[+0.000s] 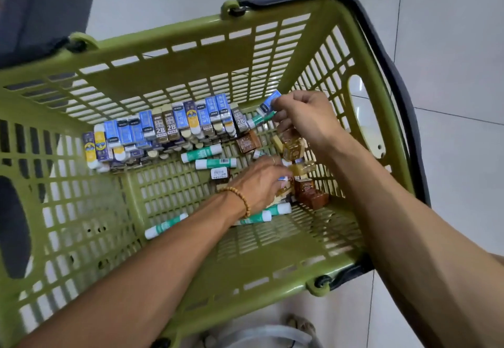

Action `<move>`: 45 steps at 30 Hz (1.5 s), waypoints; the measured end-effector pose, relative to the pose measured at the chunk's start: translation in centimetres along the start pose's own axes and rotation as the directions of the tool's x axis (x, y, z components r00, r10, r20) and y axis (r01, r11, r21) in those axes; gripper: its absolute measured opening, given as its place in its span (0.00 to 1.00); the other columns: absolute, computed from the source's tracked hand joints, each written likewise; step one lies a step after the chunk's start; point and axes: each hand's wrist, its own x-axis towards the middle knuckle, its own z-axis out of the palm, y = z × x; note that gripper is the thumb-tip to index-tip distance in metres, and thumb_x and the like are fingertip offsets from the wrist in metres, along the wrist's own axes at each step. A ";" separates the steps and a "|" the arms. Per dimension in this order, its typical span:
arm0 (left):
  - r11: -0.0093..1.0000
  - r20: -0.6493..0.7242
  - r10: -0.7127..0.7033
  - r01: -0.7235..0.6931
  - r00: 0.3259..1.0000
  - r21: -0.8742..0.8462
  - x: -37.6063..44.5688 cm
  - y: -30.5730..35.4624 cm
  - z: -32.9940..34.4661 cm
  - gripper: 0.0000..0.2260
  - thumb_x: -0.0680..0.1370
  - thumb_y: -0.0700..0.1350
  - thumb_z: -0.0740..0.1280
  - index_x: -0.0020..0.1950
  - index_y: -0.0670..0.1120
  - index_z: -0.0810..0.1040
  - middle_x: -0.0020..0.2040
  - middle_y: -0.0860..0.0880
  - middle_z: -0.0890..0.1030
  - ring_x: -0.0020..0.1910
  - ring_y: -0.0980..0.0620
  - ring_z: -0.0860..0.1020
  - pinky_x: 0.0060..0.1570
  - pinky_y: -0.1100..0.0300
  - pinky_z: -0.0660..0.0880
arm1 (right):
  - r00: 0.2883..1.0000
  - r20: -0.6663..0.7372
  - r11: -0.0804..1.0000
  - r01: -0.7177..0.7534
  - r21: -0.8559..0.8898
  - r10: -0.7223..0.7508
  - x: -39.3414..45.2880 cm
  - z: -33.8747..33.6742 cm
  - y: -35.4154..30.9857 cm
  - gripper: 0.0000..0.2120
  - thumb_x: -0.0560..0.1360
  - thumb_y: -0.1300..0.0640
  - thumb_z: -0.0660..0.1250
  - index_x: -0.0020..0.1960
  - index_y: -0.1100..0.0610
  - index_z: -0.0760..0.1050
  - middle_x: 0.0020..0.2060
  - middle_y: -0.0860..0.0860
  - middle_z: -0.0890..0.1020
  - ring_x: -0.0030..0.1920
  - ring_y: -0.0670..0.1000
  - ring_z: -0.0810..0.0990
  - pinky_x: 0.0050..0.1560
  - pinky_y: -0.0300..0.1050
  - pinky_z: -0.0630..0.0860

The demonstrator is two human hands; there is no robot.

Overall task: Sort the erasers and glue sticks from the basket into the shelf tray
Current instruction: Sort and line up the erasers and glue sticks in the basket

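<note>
- Head view looks down into a green slatted basket [169, 39] standing on a pale tiled floor [450, 33], both bare forearms reaching inside.
- Right hand [305, 118] is raised above the basket's far right corner, its grip closed: fingertips and thumb pinch a blue-and-white eraser [270, 104] by one end, tilted, the rest of it sticking out up and to the left of the grip.
- Just below that pinch lies a green-and-white glue stick [259, 121], one end against the far wall.
- Left of the right grip, a tight row of boxed erasers [163, 132] in blue, purple and brown sleeves lines the far wall, several layers deep.
- Left hand [261, 181], with a beaded bracelet [240, 200] on the wrist, sits low on the basket floor; its fingers are curled into a loose heap of small items, and blur hides exactly what this grip has hold of.
- Right of and beyond the left grip lie brown wrapped erasers [308, 192] and clear amber-tinted ones [293, 148], touching one another.
- Just beyond the left grip lie two more glue sticks [201, 154] side by side; two lie under the wrist [259, 218], and one [166, 226] lies apart, nearer than the grip and to its left.
- Dark basket handle [381, 47] rests folded along the right rim.
- No shelf tray shows here.
</note>
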 end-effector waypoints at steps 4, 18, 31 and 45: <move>0.999 0.079 -0.038 0.036 0.996 0.028 1.8 -0.1 -0.6 0.15 0.82 0.44 0.61 0.68 0.45 0.75 0.64 0.44 0.75 0.65 0.45 0.71 0.67 0.54 0.66 | 1.000 0.007 1.000 0.007 -0.003 -0.007 0.1 -0.4 0.0 0.07 0.75 0.61 0.68 0.45 0.65 0.81 0.32 0.53 0.79 0.31 0.51 0.74 0.33 0.45 0.70; 0.973 0.176 -0.229 0.225 0.957 0.041 -2.6 -2.9 -4.3 0.16 0.78 0.47 0.68 0.65 0.50 0.76 0.55 0.53 0.77 0.52 0.54 0.75 0.49 0.63 0.71 | 1.000 0.015 1.000 0.019 -0.019 -0.019 0.8 -0.5 0.1 0.06 0.74 0.57 0.69 0.43 0.60 0.81 0.36 0.53 0.81 0.32 0.48 0.76 0.33 0.43 0.72; 0.892 0.029 -0.322 0.314 0.946 -0.325 -0.2 -0.5 -1.3 0.06 0.74 0.44 0.73 0.48 0.52 0.79 0.45 0.56 0.81 0.46 0.58 0.79 0.48 0.63 0.76 | 1.000 -0.010 0.998 0.027 -0.050 -0.027 0.6 -0.4 0.2 0.07 0.76 0.57 0.69 0.45 0.62 0.81 0.35 0.53 0.81 0.32 0.48 0.77 0.33 0.41 0.74; 0.902 0.358 -0.320 0.398 0.877 -0.167 2.2 0.0 1.4 0.17 0.73 0.45 0.75 0.61 0.47 0.80 0.66 0.49 0.77 0.64 0.51 0.75 0.63 0.63 0.69 | 1.000 -0.013 0.998 0.004 -0.063 -0.005 0.2 -0.5 0.5 0.09 0.76 0.59 0.69 0.46 0.66 0.81 0.34 0.53 0.80 0.33 0.50 0.77 0.34 0.44 0.73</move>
